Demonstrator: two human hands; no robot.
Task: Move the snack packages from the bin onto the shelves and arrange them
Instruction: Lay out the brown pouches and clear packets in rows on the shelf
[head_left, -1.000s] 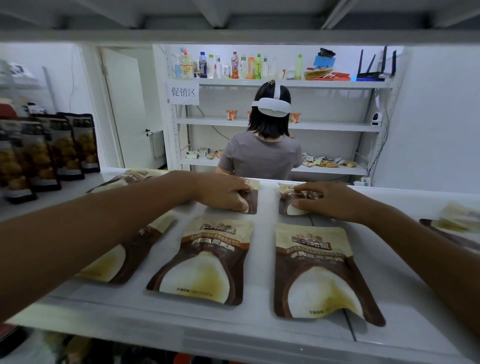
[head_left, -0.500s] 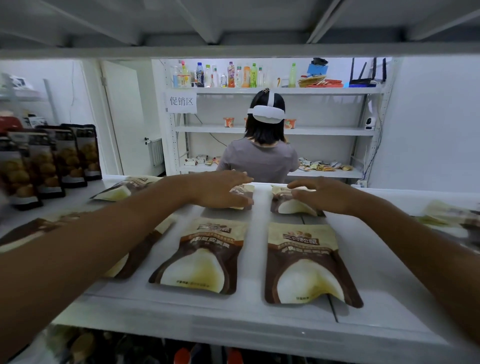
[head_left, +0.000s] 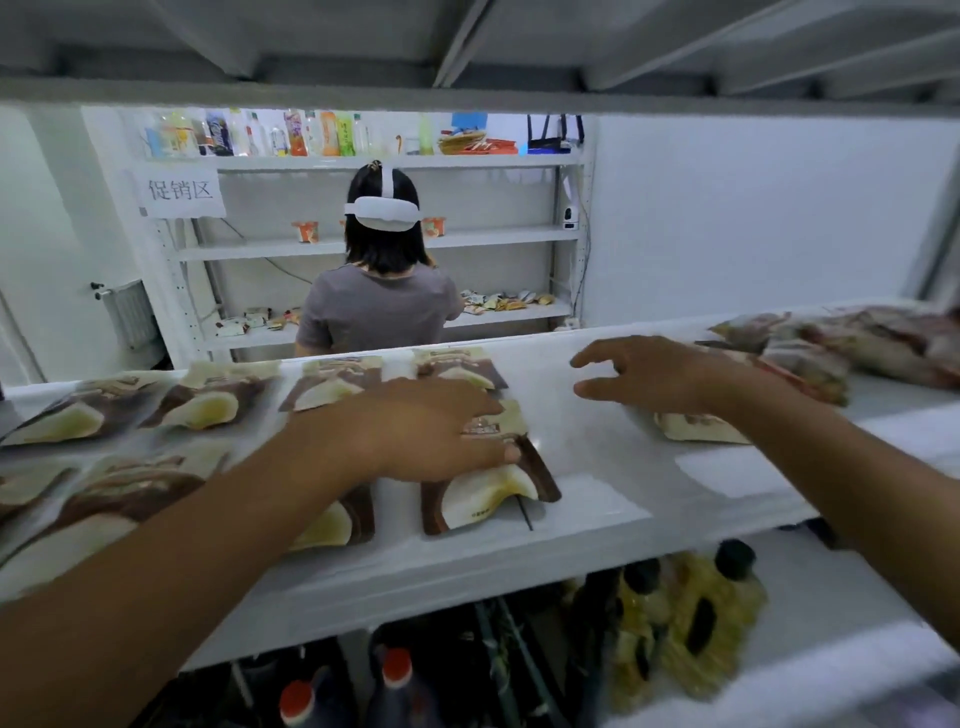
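Note:
Several brown-and-cream snack packages lie flat in two rows on the white shelf (head_left: 597, 467). My left hand (head_left: 431, 431) rests flat, fingers straight, on the front-row package (head_left: 493, 493) at the right end of the rows. A back-row package (head_left: 457, 366) lies just beyond it. My right hand (head_left: 654, 374) hovers over bare shelf with fingers spread and holds nothing. A cream package (head_left: 696, 426) lies partly under my right wrist. No bin is in view.
More packages in a blurred heap (head_left: 857, 338) lie at the shelf's right end. Bottles (head_left: 691, 613) and red-capped bottles (head_left: 395, 670) stand on the shelf below. A person (head_left: 382, 306) faces another shelf unit behind. A shelf board hangs close overhead.
The view has swung right. My right hand lifted off the back-row package and moved right, now open over the shelf. My left hand moved from the back-row package onto a front-row one.

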